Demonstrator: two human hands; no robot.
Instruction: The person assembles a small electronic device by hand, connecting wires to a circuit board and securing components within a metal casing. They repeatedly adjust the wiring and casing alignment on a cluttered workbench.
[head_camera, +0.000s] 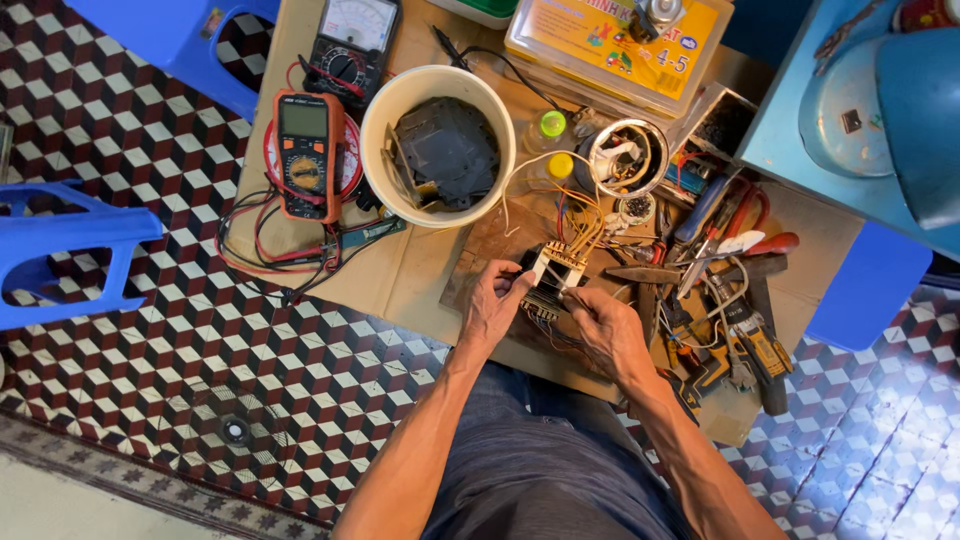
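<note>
So the small transformer (553, 277) is held by both hands just in front of the white bucket (438, 142), over the brown cardboard (400, 270) spread on the tiled floor. It's gripped from the left by the left hand (492, 305), fingers curled and pressed against its side. The right hand (608, 330) is closed up at its near corner, and something thin looks to be pinched between thumb and fingertips, though whether that's a wire or a tool can't really be told.

Progress-wise it looks mid-job: a bunch of thin yellow and red leads (580, 215) is still fanned out loose from the transformer toward the open round housing (628, 157) right of the bucket, so nothing seems closed up yet. A dark plate is already parked inside the bucket. 2 multimeters, an orange digital one (308, 155) and a black analogue one (352, 45), are set left of the bucket, apparently not hooked to the part.
</note>
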